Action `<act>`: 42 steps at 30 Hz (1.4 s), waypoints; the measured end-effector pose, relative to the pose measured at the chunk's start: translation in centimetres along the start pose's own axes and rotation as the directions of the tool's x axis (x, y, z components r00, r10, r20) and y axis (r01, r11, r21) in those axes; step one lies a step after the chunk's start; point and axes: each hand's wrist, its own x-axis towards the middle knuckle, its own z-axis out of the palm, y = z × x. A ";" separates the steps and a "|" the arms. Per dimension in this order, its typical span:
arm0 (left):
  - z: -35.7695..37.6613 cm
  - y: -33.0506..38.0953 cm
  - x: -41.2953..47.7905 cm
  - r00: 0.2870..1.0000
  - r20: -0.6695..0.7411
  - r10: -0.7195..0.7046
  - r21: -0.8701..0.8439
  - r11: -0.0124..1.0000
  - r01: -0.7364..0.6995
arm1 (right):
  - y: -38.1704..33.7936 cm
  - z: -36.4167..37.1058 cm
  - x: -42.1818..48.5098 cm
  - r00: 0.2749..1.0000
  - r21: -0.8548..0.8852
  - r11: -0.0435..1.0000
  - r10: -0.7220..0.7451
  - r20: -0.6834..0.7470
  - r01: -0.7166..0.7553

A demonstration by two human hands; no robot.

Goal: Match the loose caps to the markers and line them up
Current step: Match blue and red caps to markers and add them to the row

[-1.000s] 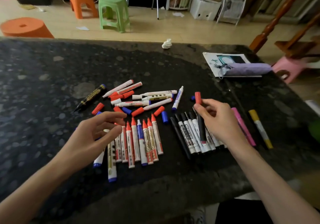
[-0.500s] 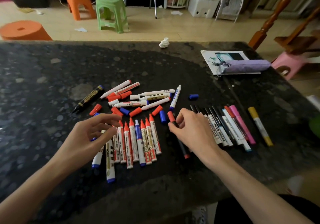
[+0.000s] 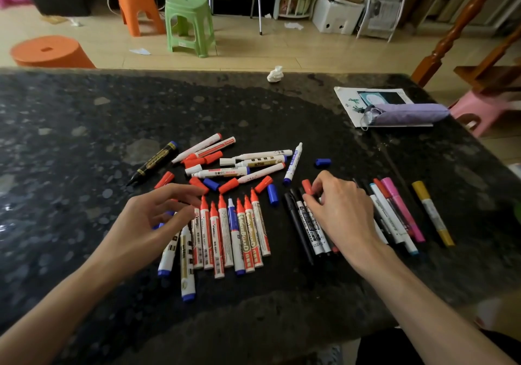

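Head view: your two hands work low over a dark speckled tabletop (image 3: 84, 139) strewn with markers
Right hand (image 3: 342, 215): thumb and fingertips pinch a red cap (image 3: 306, 186) at the far end of the black marker row (image 3: 308, 223), with your palm over the barrels; you look to be seating the cap on a slim marker there
Left hand (image 3: 146, 223): hovers over the left end of the capped row (image 3: 239, 229), fingers loosely curled; something blue shows beneath them, and you cannot tell here whether it is held
Capped row: red and blue whiteboard markers lie side by side, caps pointing away from you, so colours read at a glance
Unsorted heap (image 3: 242, 164): white barrels cross each other just beyond that row, several with bare tips
Loose caps (image 3: 273, 194): red and blue ones lie between heap and row, close to both hands
Stray blue cap (image 3: 322, 162): sits apart, beyond your right hand
Progress: roughly halfway, judging by the heap left
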 end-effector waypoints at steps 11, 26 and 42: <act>-0.8 0.1 0.0 0.998 -0.065 0.022 -0.022 0.999 -0.023 | -1.0 0.2 2.1 0.997 0.243 0.970 -0.045 0.070 0.027; -3.5 -0.8 0.9 0.959 -0.274 -0.073 -0.086 0.995 0.052 | -2.8 3.5 7.4 0.991 -0.085 0.988 0.132 0.029 -0.129; -2.1 0.0 0.8 0.981 -0.003 -0.193 -0.179 0.965 0.190 | -11.2 0.7 -0.3 0.918 0.573 0.778 -0.382 0.108 0.256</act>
